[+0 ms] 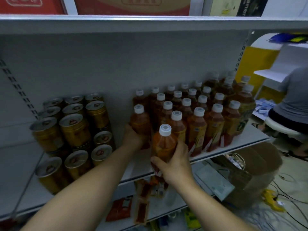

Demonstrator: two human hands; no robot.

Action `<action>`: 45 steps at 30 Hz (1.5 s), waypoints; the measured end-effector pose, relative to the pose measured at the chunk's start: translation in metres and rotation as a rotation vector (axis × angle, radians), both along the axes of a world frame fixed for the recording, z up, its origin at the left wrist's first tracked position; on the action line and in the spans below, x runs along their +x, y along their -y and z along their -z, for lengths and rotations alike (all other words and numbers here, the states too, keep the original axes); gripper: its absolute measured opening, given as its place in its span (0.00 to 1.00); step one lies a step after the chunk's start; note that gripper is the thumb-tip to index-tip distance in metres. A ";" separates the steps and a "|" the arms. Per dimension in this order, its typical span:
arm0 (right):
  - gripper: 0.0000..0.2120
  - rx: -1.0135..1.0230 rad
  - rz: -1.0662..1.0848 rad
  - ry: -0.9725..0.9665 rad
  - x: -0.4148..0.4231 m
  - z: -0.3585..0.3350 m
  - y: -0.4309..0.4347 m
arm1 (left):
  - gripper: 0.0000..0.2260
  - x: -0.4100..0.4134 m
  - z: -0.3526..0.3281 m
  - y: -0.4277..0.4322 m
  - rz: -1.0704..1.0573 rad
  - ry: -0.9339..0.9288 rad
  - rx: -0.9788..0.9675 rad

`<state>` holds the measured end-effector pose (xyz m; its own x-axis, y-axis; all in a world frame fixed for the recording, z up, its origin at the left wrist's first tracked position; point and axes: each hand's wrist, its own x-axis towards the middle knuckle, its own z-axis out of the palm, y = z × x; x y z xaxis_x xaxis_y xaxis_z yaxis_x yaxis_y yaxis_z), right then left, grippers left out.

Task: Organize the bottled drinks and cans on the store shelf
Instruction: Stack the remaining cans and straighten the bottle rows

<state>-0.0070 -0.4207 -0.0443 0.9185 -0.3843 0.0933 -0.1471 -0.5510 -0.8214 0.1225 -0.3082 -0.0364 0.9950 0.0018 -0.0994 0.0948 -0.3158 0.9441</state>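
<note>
Several amber tea bottles with white caps (198,120) stand in rows on the right half of the grey shelf (250,142). My left hand (133,136) grips the leftmost front-row bottle (140,122) low on its body. My right hand (175,160) is wrapped round another bottle (164,144), held at the shelf's front edge just ahead of the rows. Gold cans (75,129) are stacked two high on the left part of the shelf.
A bare strip of shelf separates the cans from the bottles. Red cartons (131,5) sit on the shelf above. Snack packets (141,205) lie on the lower shelf. A cardboard box (255,170) stands on the floor at right, near a seated person (293,100).
</note>
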 end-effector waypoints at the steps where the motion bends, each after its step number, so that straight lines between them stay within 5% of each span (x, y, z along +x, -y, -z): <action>1: 0.48 -0.009 -0.003 0.004 0.002 0.000 0.000 | 0.32 0.001 0.000 0.000 0.025 0.015 -0.008; 5: 0.47 -0.014 -0.007 0.003 0.003 -0.002 -0.001 | 0.26 0.003 -0.003 -0.001 0.132 0.045 0.099; 10: 0.48 -0.021 -0.013 -0.009 0.002 0.003 0.002 | 0.37 0.013 0.000 0.002 0.128 0.078 0.118; 15: 0.50 -0.008 -0.032 -0.071 0.000 0.006 0.005 | 0.35 0.035 0.005 0.011 0.128 0.079 0.129; 22: 0.48 -0.026 -0.022 -0.058 0.004 0.002 0.002 | 0.45 0.039 0.001 0.006 0.156 0.054 0.143; 30: 0.46 -0.041 0.028 0.012 0.008 -0.003 -0.005 | 0.16 -0.018 0.010 -0.019 0.205 0.028 0.085; 35: 0.46 0.064 0.073 0.046 0.014 -0.006 -0.010 | 0.32 -0.084 0.028 -0.027 0.568 0.067 0.024; 41: 0.36 0.109 0.005 0.092 0.009 -0.017 0.005 | 0.33 -0.083 0.040 0.002 0.269 0.249 0.069; 45: 0.32 -0.166 -0.059 0.287 0.013 -0.055 0.034 | 0.30 -0.069 0.038 0.007 0.231 0.243 0.104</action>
